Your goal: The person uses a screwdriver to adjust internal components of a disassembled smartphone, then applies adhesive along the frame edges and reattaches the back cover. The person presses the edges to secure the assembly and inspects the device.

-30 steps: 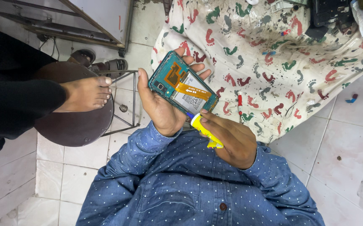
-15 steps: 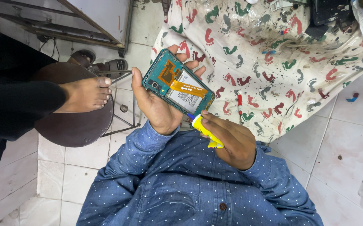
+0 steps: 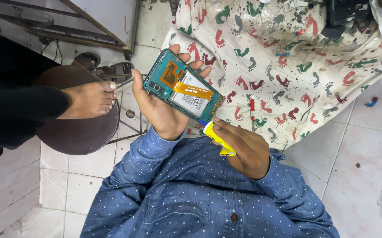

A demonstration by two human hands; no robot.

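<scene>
While the left hand (image 3: 162, 108) cups an opened phone (image 3: 181, 88) in its palm, fingers curled round the far edge and thumb along the near side, the right hand (image 3: 241, 147) is closed round a yellow glue tube (image 3: 217, 137), its tip at the phone's lower corner. Beyond both hands lies a footprint-patterned cloth (image 3: 288, 66); left of the left hand, a bare foot (image 3: 89, 99) rests on a round stool (image 3: 78, 128).

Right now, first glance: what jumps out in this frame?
The opened phone, back cover off with teal frame, battery and orange flex cable exposed, lies in the left hand at centre. Just below it, the right hand grips a yellow tube whose tip meets the phone's lower edge. Behind spreads a footprint-patterned cloth.
</scene>
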